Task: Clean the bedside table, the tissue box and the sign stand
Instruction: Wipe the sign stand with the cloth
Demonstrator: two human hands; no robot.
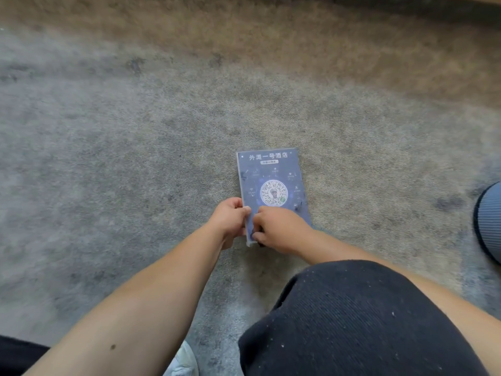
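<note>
The sign stand (272, 183) is a clear acrylic plate with a blue printed card, white Chinese lettering and a round QR code. It is held low over the carpet in the middle of the head view. My left hand (230, 219) grips its lower left edge. My right hand (279, 229) lies over its lower front with fingers curled at the bottom corner; something small and dark shows under the fingers, too hidden to identify. The bedside table and the tissue box are not in view.
Grey-beige carpet (135, 131) fills the frame, with dark stains. A round grey-blue ribbed object (488, 221) sits at the right edge. My knee in dark shorts (352, 321) is at the lower right, and a light shoe (184, 359) shows at the bottom.
</note>
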